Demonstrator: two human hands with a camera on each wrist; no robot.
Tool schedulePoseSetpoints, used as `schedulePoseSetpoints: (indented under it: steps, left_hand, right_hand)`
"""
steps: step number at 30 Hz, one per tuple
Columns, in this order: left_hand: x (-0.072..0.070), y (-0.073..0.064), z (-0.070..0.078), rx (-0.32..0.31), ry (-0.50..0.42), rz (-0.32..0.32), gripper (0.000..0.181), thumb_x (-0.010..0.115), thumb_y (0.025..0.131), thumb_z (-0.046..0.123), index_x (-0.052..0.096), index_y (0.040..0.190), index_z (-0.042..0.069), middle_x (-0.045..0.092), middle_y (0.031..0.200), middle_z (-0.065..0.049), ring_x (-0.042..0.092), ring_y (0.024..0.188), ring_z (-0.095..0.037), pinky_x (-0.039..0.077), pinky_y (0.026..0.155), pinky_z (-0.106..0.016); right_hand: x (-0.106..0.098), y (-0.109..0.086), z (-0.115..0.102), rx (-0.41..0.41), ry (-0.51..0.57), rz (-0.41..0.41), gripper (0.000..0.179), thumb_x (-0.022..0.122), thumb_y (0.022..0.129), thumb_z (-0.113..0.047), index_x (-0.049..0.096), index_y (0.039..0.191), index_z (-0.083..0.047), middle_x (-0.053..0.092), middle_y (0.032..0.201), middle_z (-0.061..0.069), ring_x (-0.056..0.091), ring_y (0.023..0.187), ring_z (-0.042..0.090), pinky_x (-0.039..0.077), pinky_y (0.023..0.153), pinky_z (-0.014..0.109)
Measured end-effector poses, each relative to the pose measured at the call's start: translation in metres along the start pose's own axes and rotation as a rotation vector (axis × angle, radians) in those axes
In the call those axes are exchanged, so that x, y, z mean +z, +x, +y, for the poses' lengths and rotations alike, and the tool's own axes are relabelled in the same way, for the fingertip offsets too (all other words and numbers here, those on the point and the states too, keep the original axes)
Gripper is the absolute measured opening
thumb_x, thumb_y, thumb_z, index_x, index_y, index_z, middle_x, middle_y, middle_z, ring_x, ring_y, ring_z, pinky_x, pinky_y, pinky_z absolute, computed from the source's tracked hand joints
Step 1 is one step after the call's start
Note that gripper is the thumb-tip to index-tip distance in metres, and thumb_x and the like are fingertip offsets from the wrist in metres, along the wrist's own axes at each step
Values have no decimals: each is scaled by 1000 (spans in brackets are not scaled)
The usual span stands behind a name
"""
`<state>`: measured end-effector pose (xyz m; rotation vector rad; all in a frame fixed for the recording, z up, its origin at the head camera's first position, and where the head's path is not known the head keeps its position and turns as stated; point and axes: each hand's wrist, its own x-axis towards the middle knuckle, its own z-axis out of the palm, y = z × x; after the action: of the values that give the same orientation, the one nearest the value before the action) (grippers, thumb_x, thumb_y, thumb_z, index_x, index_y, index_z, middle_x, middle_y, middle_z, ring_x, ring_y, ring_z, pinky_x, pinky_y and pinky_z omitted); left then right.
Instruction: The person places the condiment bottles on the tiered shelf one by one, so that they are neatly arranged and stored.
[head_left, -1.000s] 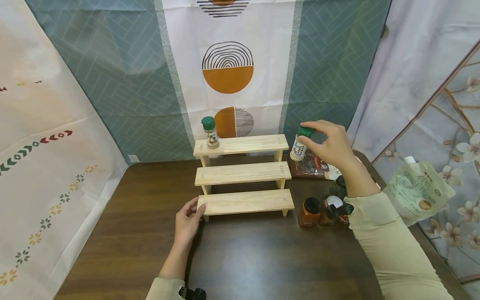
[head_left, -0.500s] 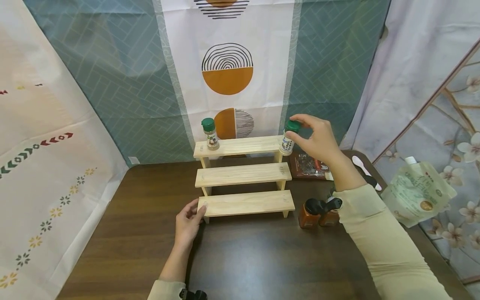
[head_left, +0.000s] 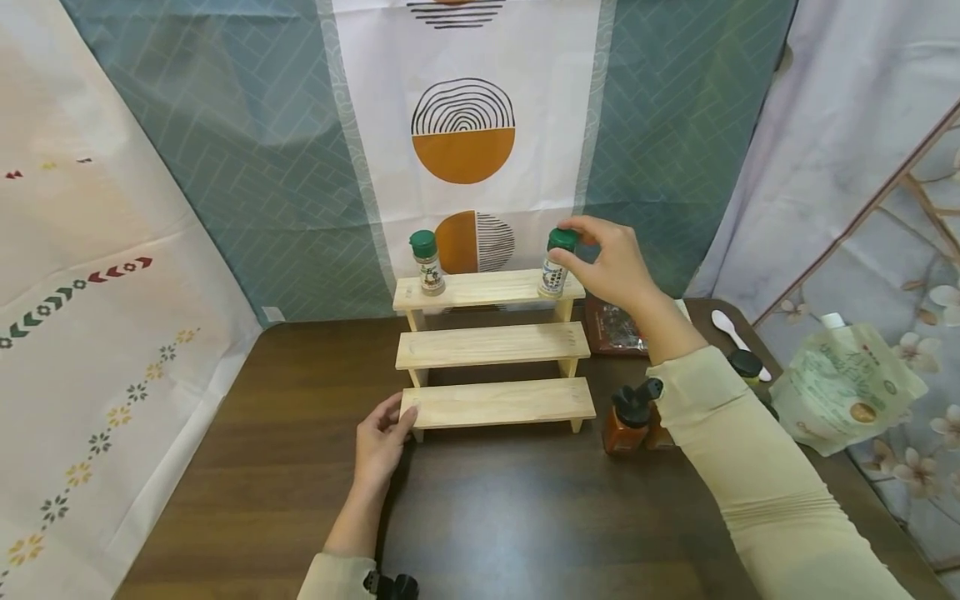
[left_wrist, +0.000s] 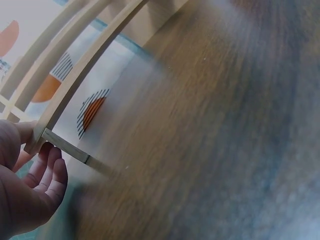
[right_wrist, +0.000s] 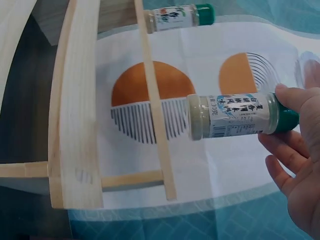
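Observation:
A three-step wooden shelf point(head_left: 495, 404) stands on the dark table. My left hand point(head_left: 379, 440) grips the left end of its lowest step, thumb on top and fingers curled beneath, as the left wrist view shows. My right hand point(head_left: 611, 262) pinches the green cap of a seasoning bottle point(right_wrist: 237, 116) between thumb and fingers. That bottle is upright over the right end of the top step, and in the right wrist view a gap shows between its base and the board. Another green-capped seasoning bottle point(head_left: 429, 265) stands at the left end of the top step.
Right of the shelf stand jars with orange contents point(head_left: 624, 432), partly hidden by the right sleeve. Behind them lie a dark red packet point(head_left: 613, 327), a white spoon point(head_left: 731, 331) and a black-lidded jar point(head_left: 745, 363). A pale green spouted pouch point(head_left: 847, 387) stands at the right edge.
My right hand has carried the seasoning bottle leftward from beside the shelf to over the right end of the top step. My left hand keeps its grip on the lowest step.

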<state>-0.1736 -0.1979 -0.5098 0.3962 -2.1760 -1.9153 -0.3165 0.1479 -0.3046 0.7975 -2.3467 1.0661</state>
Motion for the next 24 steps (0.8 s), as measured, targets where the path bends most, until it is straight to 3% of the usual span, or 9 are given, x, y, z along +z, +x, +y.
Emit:
schedulePoseSetpoints:
  steps: [11,24]
  left_hand:
    - [0,1,1,-10,15,-6,43,73,95,13,62,135,1,67,108,-22,64,78,-11,54,67,-21]
    - [1,0,0,-1,7,0,42,73,95,10,62,133,-1,68,104,-20,64,76,-10,53,65,-20]
  right_hand:
    - [30,21,-5,13,-7,-50,45,75,95,-21,63,136,-5,69,119,13,64,104,28,54,89,44]
    - [53,40,-12,11,8,-48,41,77,93,-20,66,129,-4,71,108,11,65,97,24,56,85,37]
